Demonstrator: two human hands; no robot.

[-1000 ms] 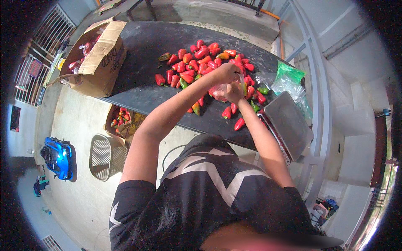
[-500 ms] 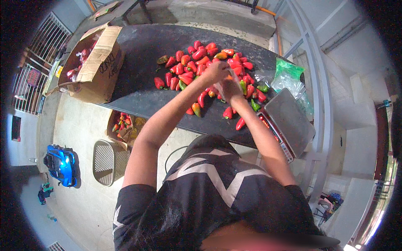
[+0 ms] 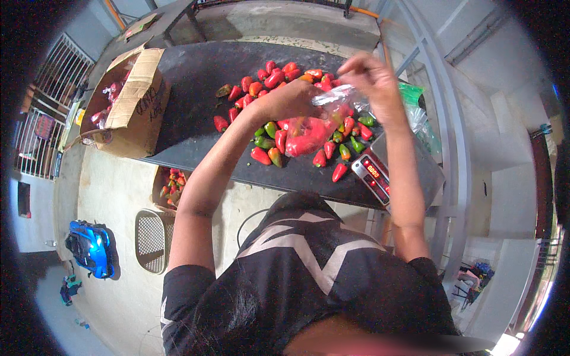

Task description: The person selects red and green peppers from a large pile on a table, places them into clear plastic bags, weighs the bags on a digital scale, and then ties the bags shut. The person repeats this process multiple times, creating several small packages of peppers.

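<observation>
A clear plastic bag (image 3: 306, 137) with red bell peppers in it hangs over the table, its gathered top stretching up and to the right. My left hand (image 3: 297, 99) is closed at the neck of the bag; its fingertips are partly hidden. Up and to the right of the bag's top, my right hand (image 3: 375, 83) is raised with bent fingers. Those fingers are smeared by motion, and I cannot tell whether they touch the plastic. Loose peppers, mostly red (image 3: 246, 83) with several green ones (image 3: 357, 144), lie spread on the dark table (image 3: 196, 101) around the bag.
A digital scale (image 3: 380, 178) with a lit red display stands at the table's right, beside green and clear plastic bags (image 3: 412, 98). An open cardboard box (image 3: 133, 107) with bagged peppers sits at the left. On the floor are a box of peppers (image 3: 160, 188) and a basket (image 3: 153, 240).
My hands have moved apart: the right one rose up and to the right, the left slid slightly left. The bag of peppers now shows plainly below them. The scale's display is less covered.
</observation>
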